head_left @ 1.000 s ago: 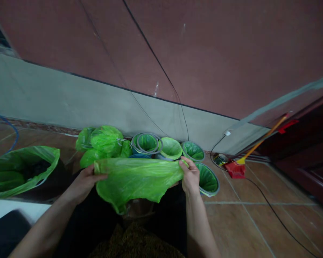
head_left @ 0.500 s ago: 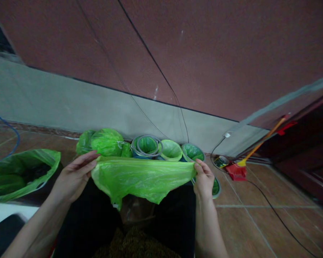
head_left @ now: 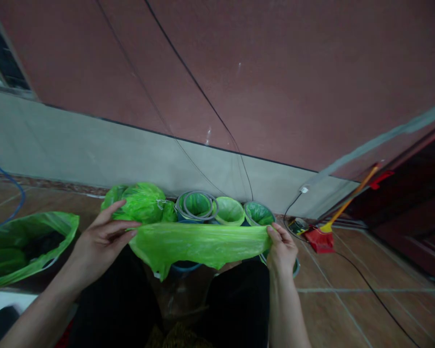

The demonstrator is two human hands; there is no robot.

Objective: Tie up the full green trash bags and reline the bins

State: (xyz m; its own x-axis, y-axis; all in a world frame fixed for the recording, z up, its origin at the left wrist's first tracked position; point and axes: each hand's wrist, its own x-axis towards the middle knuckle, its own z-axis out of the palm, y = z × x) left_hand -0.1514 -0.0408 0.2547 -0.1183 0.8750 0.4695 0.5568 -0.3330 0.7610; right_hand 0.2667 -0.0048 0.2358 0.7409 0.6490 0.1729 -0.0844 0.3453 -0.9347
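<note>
Tiled floor [head_left: 333, 309]; left hand [head_left: 101, 241], right hand [head_left: 282, 251] stretch green bag [head_left: 199, 244] tauter.

Translucent lime-green plastic bag [head_left: 199, 246], terracotta floor tiles [head_left: 333, 309], maroon-red wall [head_left: 239, 82]

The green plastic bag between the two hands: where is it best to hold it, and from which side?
Probably at the taut upper edge, near each end, pinched from above, as the left hand and right hand do on the green plastic bag. That edge runs nearly straight between them, while the lower part sags loose.

2 hands [head_left: 103, 244] [head_left: 282, 252], 1 held green bag [head_left: 199, 245]
</note>
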